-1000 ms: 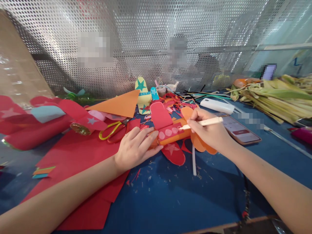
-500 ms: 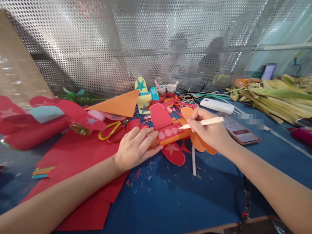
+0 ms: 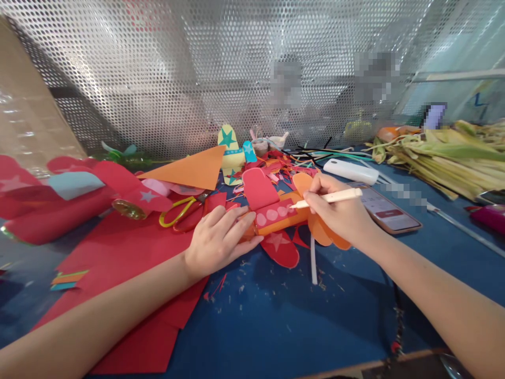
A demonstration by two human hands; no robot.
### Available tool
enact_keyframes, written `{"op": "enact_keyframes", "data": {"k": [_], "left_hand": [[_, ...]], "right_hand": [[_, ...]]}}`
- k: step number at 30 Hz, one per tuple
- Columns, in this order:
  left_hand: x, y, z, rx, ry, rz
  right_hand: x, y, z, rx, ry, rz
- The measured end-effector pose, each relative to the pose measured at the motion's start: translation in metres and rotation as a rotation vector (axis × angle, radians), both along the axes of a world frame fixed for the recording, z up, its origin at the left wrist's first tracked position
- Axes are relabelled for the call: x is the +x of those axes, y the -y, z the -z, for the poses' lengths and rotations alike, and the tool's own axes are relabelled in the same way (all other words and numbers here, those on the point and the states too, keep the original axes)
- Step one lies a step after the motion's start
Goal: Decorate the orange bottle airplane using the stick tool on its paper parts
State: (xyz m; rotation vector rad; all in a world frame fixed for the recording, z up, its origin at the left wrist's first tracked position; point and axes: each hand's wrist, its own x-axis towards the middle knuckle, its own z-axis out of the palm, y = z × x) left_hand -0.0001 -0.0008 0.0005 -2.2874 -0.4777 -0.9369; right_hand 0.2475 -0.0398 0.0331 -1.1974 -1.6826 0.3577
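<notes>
Here, the right grip was closed around a white pen, its tip at the dotted red strip on an orange paper toy. The toy lay between both grips, its left end clamped by the left grip. Scissors lay just beyond the left grip, and a phone sat right of the right grip on the blue desk.

The head camera looks forward and down from close above the left hand and right hand, facing a perforated panel.
</notes>
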Motion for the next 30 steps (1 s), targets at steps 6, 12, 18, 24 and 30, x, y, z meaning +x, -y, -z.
{"op": "enact_keyframes", "data": {"k": [6, 12, 18, 24, 30], "left_hand": [[0.0, -0.0004, 0.0002, -0.009, -0.003, -0.001], [0.0, -0.0006, -0.0001, -0.002, -0.001, 0.002], [-0.0001, -0.0001, 0.0005, -0.007, -0.003, -0.002], [0.0004, 0.0, 0.0, -0.005, 0.007, -0.006], [0.0, -0.0003, 0.0003, -0.007, 0.0, 0.002]], "right_hand": [[0.0001, -0.0002, -0.0003, -0.008, -0.004, -0.02], [0.001, -0.0012, 0.0007, -0.006, -0.001, -0.005], [0.0024, -0.0022, 0.0032, -0.005, -0.013, 0.01], [0.0018, -0.0017, 0.0029, -0.022, -0.017, 0.006], [0.002, -0.0015, 0.0029, -0.012, 0.004, 0.03]]}}
